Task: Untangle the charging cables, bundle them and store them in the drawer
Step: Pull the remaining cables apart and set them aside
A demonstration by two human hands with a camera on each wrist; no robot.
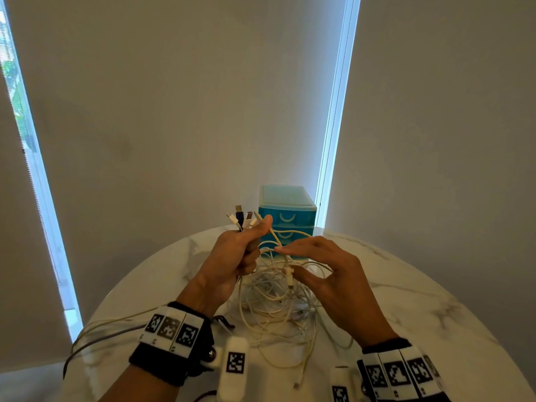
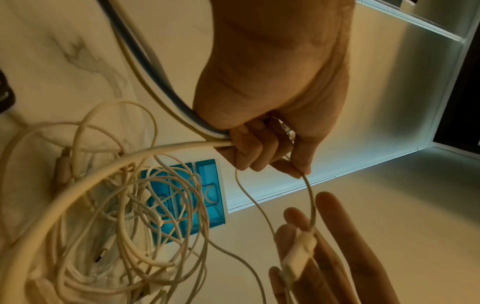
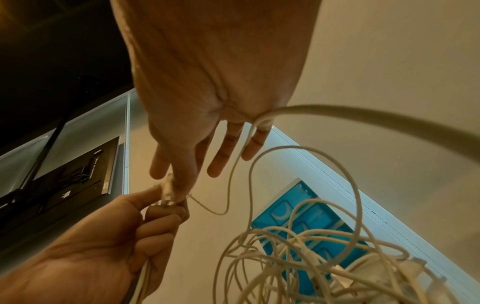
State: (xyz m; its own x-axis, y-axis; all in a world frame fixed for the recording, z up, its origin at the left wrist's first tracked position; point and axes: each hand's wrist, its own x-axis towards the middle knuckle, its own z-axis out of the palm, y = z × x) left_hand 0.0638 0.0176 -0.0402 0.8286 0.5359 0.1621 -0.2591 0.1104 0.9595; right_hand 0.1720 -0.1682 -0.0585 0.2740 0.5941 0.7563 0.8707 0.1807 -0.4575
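Above the middle of the table (image 1: 406, 285), a fistful of cable ends is gripped by the left hand (image 1: 229, 256), while the loose tangle of charging cables (image 1: 278, 303) lies heaped on the marble below and between both hands. The blue drawer unit (image 1: 285, 216) stands at the far edge of the table, its drawers apparently closed.

Several risks can be judged from here. If the pale strand running from the left thumb down to the white connector (image 2: 298, 253) is pulled hard, the loops beneath could be drawn tighter into a knot rather than freed. The whole heap could also be dragged towards the near edge of the table, where some loops already trail over the left side. The gathered plugs (image 1: 242, 220) could slip from the fist if the grip is loosened while attention is given to the other hand.

The left fingers (image 2: 249, 148) are curled tightly round the bundle of cable ends, with the thumb pressed along one strand. The right hand (image 1: 327, 274) is held nearly flat, its fingers (image 3: 226, 152) straight and spread; the white connector is lightly steadied between thumb and fingers rather than clenched, and a strand passes between two of them.
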